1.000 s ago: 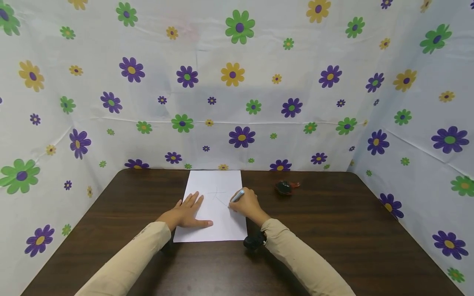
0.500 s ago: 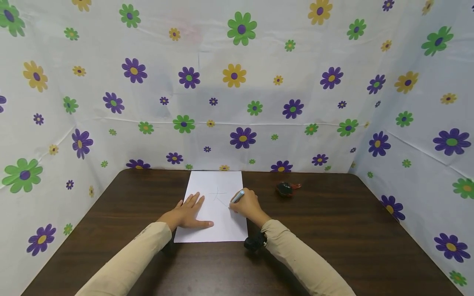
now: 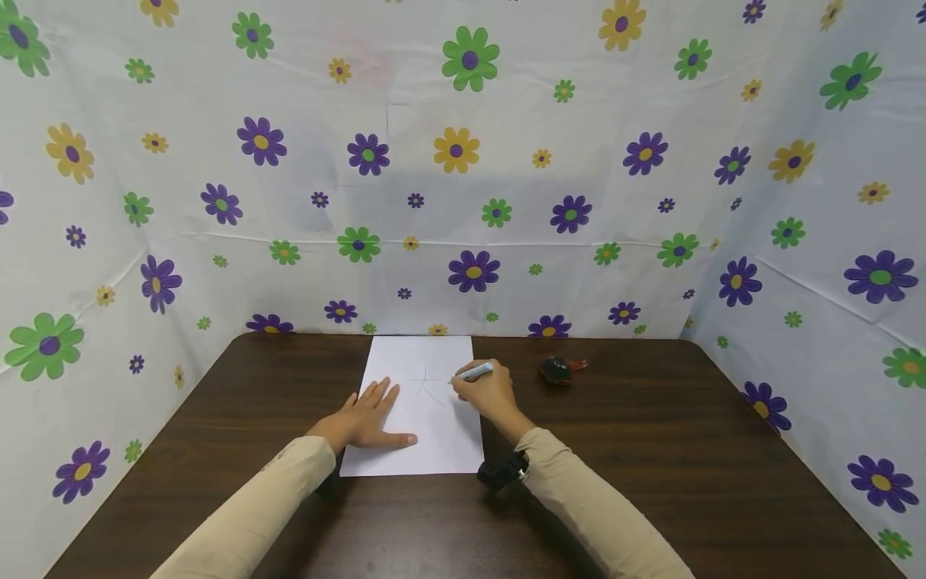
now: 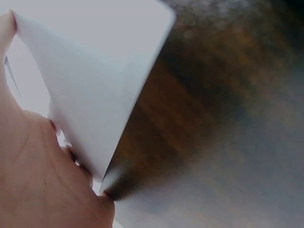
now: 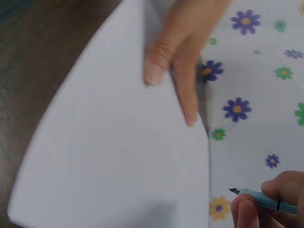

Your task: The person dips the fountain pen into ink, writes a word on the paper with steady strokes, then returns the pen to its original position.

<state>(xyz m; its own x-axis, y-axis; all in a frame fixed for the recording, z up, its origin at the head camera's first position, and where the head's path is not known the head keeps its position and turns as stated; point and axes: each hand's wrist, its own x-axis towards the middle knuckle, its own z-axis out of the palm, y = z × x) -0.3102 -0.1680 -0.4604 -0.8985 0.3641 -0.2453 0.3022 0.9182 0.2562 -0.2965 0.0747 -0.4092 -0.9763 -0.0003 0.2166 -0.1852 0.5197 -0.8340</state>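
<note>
A sheet of white paper (image 3: 434, 450) lies on the dark wooden table, with a few thin pen lines (image 3: 425, 379) crossing in its upper middle. Spread flat on the sheet's left side is my left hand (image 3: 367, 418), thumb pointing right. My right hand (image 3: 492, 392) pinches a light blue pen (image 3: 477, 371) over the sheet's right edge. In the right wrist view the dark tip of the pen (image 5: 259, 196) sticks out from the curled fingers. The left wrist view has the palm (image 4: 42, 175) beside the paper (image 4: 95, 71), close up.
A small dark, glossy object with a reddish-orange end (image 3: 557, 369) sits right of the paper, near the back of the table (image 3: 637, 450). A white cloth with printed flowers (image 3: 405, 185) hangs behind the table and along both sides.
My right hand has moved up and slightly right, away from the lower end of the slanting line, and the pen now lies flatter. The left hand stays in place.
</note>
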